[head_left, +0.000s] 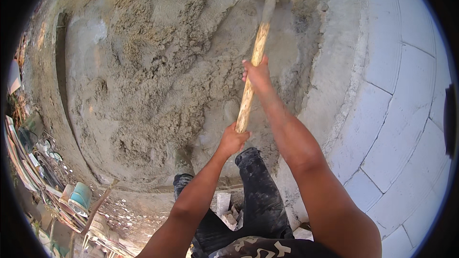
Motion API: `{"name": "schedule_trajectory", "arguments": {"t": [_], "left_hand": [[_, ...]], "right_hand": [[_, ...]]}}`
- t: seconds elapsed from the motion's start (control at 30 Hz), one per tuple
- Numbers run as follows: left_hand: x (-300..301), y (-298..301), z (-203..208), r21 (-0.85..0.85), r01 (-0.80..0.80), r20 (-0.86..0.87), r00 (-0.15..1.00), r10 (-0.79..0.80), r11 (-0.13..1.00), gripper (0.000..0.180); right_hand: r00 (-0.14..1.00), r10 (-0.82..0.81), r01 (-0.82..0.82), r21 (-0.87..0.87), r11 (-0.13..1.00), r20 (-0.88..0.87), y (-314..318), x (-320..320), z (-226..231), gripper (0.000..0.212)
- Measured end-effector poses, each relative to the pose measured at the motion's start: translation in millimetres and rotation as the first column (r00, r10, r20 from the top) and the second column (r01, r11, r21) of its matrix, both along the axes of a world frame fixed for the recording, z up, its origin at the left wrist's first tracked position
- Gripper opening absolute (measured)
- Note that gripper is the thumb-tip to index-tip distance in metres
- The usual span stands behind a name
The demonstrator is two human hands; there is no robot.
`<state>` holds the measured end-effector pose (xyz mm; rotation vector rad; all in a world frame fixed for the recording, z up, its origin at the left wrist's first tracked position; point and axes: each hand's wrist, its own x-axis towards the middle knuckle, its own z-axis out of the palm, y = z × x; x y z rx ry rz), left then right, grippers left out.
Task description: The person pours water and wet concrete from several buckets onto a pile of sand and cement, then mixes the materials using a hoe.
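Note:
Both my hands grip a long, pale wooden tool handle [246, 100] that slants up and away from me. My left hand [233, 140] is closed around its near end, just in front of my legs. Farther up, my right hand [258, 74] wraps the shaft near its middle. The far stretch of the handle is coated in grey cement. The working head at the top lies in wet concrete and is too covered to tell its kind. A rough, lumpy heap of grey wet concrete [158, 71] spreads to the left of the handle, with smoother wet patches beside it.
A wall of pale grey blocks [382, 129] rises along the right, with a cement ledge [337, 81] at its foot. A low edging strip [62, 67] bounds the left side. At lower left lie a blue-green bucket [80, 197], a stick [99, 208] and stacked boards [28, 162].

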<state>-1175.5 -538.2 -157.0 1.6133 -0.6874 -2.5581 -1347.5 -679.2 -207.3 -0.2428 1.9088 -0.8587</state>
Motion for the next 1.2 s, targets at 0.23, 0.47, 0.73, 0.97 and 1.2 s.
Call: {"name": "schedule_trajectory", "arguments": {"t": [0.23, 0.47, 0.73, 0.97, 1.2], "left_hand": [[-168, -102, -52, 0.411, -0.256, -0.383, 0.822, 0.421, 0.875, 0.020], [12, -10, -49, 0.507, -0.301, -0.171, 0.883, 0.436, 0.808, 0.018], [204, 86, 6, 0.453, -0.242, -0.009, 0.961, 0.276, 0.858, 0.022], [392, 108, 80, 0.509, -0.321, 0.108, 0.944, 0.311, 0.799, 0.023], [517, 178, 314, 0.412, -0.140, 0.445, 0.893, -0.064, 0.900, 0.027]], "right_hand": [[0.701, 0.651, -0.450, 0.528, 0.720, -0.291, -129, -215, -119, 0.053], [0.887, 0.404, -0.275, 0.445, 0.852, -0.225, -15, 22, -103, 0.052], [0.994, 0.107, -0.093, 0.356, 0.930, -0.019, 116, 199, -77, 0.040], [0.994, -0.006, -0.037, 0.383, 0.923, 0.111, 160, 394, -42, 0.040], [0.718, -0.266, -0.035, 0.414, 0.909, 0.644, 272, 587, 157, 0.017]]}}
